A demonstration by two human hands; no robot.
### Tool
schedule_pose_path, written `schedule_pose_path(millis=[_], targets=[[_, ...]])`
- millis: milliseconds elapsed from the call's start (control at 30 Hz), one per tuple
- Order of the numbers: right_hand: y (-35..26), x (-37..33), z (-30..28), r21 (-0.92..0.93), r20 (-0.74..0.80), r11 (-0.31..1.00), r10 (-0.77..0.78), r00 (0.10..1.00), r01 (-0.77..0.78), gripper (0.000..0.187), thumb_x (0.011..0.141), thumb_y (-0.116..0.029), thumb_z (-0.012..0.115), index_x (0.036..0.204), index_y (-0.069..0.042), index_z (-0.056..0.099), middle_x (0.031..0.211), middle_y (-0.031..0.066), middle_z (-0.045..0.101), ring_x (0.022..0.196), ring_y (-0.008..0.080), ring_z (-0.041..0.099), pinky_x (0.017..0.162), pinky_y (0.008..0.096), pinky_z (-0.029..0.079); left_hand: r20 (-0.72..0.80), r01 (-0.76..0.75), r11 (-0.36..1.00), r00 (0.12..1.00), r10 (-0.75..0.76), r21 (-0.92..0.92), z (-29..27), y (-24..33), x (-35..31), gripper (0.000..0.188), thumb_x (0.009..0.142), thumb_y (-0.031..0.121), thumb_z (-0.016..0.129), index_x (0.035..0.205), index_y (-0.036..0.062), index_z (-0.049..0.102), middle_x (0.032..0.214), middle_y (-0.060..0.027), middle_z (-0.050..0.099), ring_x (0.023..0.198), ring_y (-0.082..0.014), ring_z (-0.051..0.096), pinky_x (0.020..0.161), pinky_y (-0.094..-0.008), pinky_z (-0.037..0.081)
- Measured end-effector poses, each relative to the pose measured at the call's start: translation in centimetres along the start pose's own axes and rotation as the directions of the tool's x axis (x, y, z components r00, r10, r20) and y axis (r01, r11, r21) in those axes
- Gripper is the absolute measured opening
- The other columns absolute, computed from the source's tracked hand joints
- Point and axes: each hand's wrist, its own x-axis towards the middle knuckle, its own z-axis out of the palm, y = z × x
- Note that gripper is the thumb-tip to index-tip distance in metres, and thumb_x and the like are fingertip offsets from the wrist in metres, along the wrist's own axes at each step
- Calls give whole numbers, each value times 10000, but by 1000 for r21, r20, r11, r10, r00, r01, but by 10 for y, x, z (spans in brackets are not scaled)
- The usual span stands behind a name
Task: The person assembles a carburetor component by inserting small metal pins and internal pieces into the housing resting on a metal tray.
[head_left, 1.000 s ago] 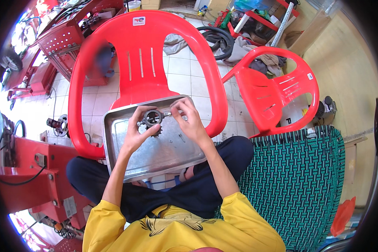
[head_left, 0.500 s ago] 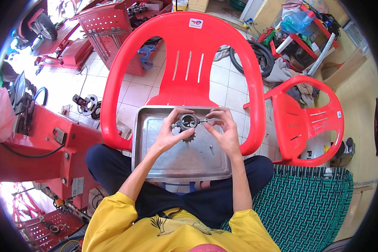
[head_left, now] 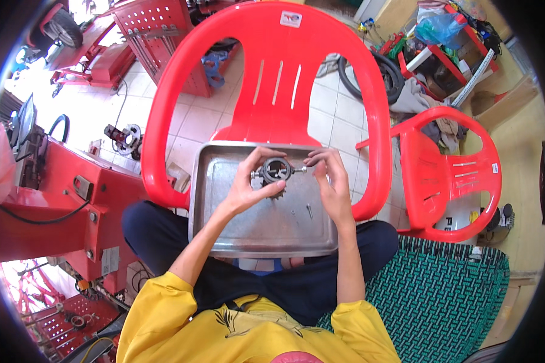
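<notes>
My left hand (head_left: 248, 184) grips a dark metal ring with a toothed sprocket (head_left: 277, 171), thumb along its lower side and fingers at its upper left. A bolt end (head_left: 300, 170) sticks out of the ring's right side, another out of its left. Just beside the right bolt end is my right hand (head_left: 334, 184), its fingers bent and apart with nothing visible between them. Both hands are above a shallow metal tray (head_left: 263, 248). In the tray lie a small bolt (head_left: 309, 209) and a tiny part (head_left: 293, 212).
The tray's far side rests at a red plastic chair (head_left: 272, 121) in front of me. A second red chair (head_left: 430, 175) stands at the right, near a green woven seat (head_left: 430, 296). Red metal equipment (head_left: 97, 218) stands close on the left. Sprocket parts (head_left: 127, 139) lie on the tiled floor.
My right thumb and fingers have drawn back from the bolt end, baring more of it. My left hand still holds the ring. The whole view has shifted slightly.
</notes>
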Motion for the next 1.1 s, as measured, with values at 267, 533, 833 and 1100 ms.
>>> schedule_pose_path(millis=[267, 533, 833, 1100], targets=[[-11, -4, 5, 56, -42, 998, -6, 999, 8, 212, 988, -224, 672, 998, -12, 669, 1045, 104, 629, 970, 226, 645, 821, 346, 542, -33, 19, 1000, 999, -19, 9, -1, -4, -1, 545, 803, 260, 797, 1260, 36, 601, 1155, -76, 684, 1082, -160, 645, 985, -316, 455], [4, -14, 1, 29, 20, 999, -14, 1000, 13, 230, 1005, -249, 666, 1041, -23, 650, 1025, 81, 650, 978, 189, 656, 796, 325, 528, 19, -3, 1000, 1000, 2, 24, 8, -1, -2, 568, 775, 271, 804, 1247, 30, 599, 1130, -87, 697, 1079, -170, 661, 978, -329, 474], [-1, -18, -1, 162, 76, 963, 207, 975, -217, 269, 961, -172, 719, 1173, -58, 598, 1006, 74, 687, 876, 140, 662, 717, 276, 512, 73, 16, 1000, 997, -17, 7, 10, 0, -1, 587, 764, 282, 807, 1239, 8, 597, 1130, -104, 692, 1079, -188, 663, 959, -330, 483], [2, -16, -1, 199, 41, 962, 180, 983, -185, 343, 909, -68, 749, 1206, -39, 579, 964, 85, 688, 777, 143, 654, 691, 281, 510, 45, 24, 1000, 999, -24, 13, 7, 1, -1, 588, 758, 268, 806, 1239, 2, 595, 1127, -113, 692, 1080, -196, 665, 975, -335, 483]])
